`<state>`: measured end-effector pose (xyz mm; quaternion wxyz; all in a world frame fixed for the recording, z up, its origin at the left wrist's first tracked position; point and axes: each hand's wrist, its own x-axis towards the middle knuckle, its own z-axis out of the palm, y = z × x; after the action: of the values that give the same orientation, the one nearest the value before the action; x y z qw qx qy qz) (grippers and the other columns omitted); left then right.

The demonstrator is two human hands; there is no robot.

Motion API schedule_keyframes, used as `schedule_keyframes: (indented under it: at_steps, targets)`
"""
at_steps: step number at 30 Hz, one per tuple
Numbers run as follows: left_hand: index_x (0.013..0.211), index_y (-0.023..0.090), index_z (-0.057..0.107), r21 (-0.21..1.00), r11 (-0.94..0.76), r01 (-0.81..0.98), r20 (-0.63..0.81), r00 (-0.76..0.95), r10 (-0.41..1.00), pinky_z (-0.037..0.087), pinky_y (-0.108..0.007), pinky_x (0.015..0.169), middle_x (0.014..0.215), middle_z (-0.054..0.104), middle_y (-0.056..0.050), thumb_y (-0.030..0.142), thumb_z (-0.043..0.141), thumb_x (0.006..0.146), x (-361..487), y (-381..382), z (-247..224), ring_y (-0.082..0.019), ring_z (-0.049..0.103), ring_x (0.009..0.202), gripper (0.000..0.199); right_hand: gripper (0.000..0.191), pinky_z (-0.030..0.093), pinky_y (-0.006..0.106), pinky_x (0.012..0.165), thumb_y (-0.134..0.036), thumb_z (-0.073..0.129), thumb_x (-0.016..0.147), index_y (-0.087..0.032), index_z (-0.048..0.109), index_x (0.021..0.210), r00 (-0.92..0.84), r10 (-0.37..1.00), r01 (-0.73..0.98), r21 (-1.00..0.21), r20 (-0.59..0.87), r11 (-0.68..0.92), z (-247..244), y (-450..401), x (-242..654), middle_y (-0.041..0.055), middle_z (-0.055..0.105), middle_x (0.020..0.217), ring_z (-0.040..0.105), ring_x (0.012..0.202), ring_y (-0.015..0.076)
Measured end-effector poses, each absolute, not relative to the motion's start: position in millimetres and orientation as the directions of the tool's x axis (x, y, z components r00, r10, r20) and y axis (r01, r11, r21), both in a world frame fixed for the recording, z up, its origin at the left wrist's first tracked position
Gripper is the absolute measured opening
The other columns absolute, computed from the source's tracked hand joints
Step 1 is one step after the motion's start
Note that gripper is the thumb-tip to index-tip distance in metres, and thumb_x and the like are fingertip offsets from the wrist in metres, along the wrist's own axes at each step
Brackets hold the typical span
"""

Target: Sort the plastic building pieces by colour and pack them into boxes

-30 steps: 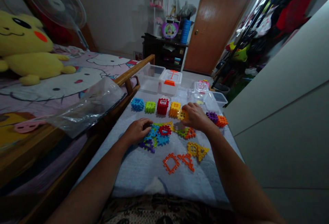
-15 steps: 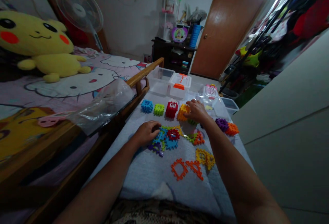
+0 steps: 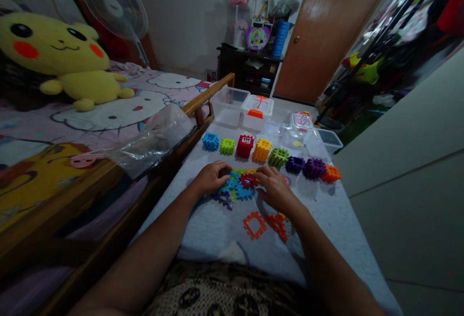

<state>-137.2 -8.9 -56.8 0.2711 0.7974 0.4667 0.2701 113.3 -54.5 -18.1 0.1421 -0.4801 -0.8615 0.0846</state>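
My left hand (image 3: 213, 178) rests at the left edge of a loose pile of interlocking plastic pieces, fingers bent, thumb apart, nothing in its grasp. Blue pieces (image 3: 245, 192) and a purple triangle (image 3: 223, 198) lie in that pile. From the right, my right hand (image 3: 273, 186) reaches over it, its fingertips closed at the edge of a red square piece (image 3: 248, 180), which looks slightly tilted. Nearer to me are an orange square frame (image 3: 254, 225) and an orange triangle (image 3: 278, 227). My right hand and forearm mostly hide the yellow pieces beside them.
Color-sorted stacks cross the table, among them red (image 3: 245, 146), yellow (image 3: 262, 150), green (image 3: 279, 157) and purple (image 3: 313, 168). Behind stand clear plastic boxes, one with an orange-latched lid (image 3: 258, 107). A wooden bed rail (image 3: 208, 94) borders the left side, with a plastic bag (image 3: 152, 137) over it.
My right hand has left the yellow stack and come back toward me to the red square in the pile. My left hand stays beside the pile. The view has shifted slightly.
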Motion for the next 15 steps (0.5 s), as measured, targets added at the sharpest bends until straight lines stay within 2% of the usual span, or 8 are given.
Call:
schedule_keyframes:
  at_steps: [2,4,7,9,12,15]
  targets:
    - [0.099,0.016,0.068,0.707,-0.405,0.580,0.179,0.407,0.896,0.051,-0.032,0.080,0.098,0.068,-0.006,0.018,0.061,0.077,-137,-9,-56,-0.020,0.065,0.088,0.023,0.040,0.043,0.040,0.093,-0.006,0.058,0.081,-0.022,0.066,0.117,-0.486,0.855,0.812,-0.267,0.182,0.519,-26,-53,112,0.0099,0.063,0.118,0.050,0.108,0.0267]
    - [0.098,0.016,0.068,0.731,-0.393,0.558,0.178,0.400,0.899,0.051,-0.031,0.078,0.096,0.068,-0.006,0.017,0.061,0.076,-137,-10,-55,-0.018,0.064,0.085,0.023,0.031,0.043,0.040,0.091,-0.008,0.057,0.083,-0.021,0.069,0.109,-0.488,0.849,0.799,-0.286,0.204,0.528,-31,-50,113,0.0098,0.064,0.113,0.051,0.105,0.0264]
    - [0.098,0.015,0.067,0.778,-0.349,0.523,0.143,0.393,0.908,0.049,-0.028,0.071,0.092,0.067,-0.004,0.017,0.062,0.075,-136,-10,-55,-0.016,0.062,0.079,0.024,0.018,0.044,0.036,0.085,-0.010,0.054,0.085,-0.018,0.068,0.093,-0.487,0.834,0.742,-0.382,0.260,0.552,-33,-47,119,0.0090,0.066,0.098,0.055,0.094,0.0230]
    - [0.100,0.016,0.067,0.809,-0.304,0.504,0.100,0.391,0.915,0.048,-0.026,0.067,0.088,0.067,-0.003,0.019,0.062,0.075,-135,-11,-55,-0.015,0.061,0.074,0.026,0.015,0.044,0.032,0.080,-0.012,0.052,0.086,-0.017,0.066,0.090,-0.418,0.855,0.715,-0.469,0.307,0.518,-34,-46,126,0.0078,0.066,0.091,0.057,0.087,0.0205]
    - [0.100,0.016,0.068,0.825,-0.264,0.499,0.059,0.390,0.919,0.048,-0.026,0.065,0.079,0.065,-0.001,0.022,0.063,0.075,-134,-12,-52,-0.014,0.059,0.069,0.026,0.021,0.043,0.029,0.071,-0.016,0.048,0.088,-0.016,0.065,0.100,-0.259,0.920,0.709,-0.589,0.295,0.389,-37,-45,138,0.0047,0.066,0.083,0.059,0.075,0.0174]
    - [0.099,0.016,0.068,0.822,-0.253,0.509,0.043,0.388,0.921,0.047,-0.026,0.065,0.075,0.064,0.000,0.023,0.063,0.075,-132,-13,-50,-0.014,0.058,0.067,0.026,0.030,0.042,0.029,0.070,-0.013,0.047,0.086,-0.015,0.065,0.110,-0.210,0.958,0.755,-0.590,0.196,0.286,-39,-45,145,0.0025,0.065,0.076,0.058,0.070,0.0170]
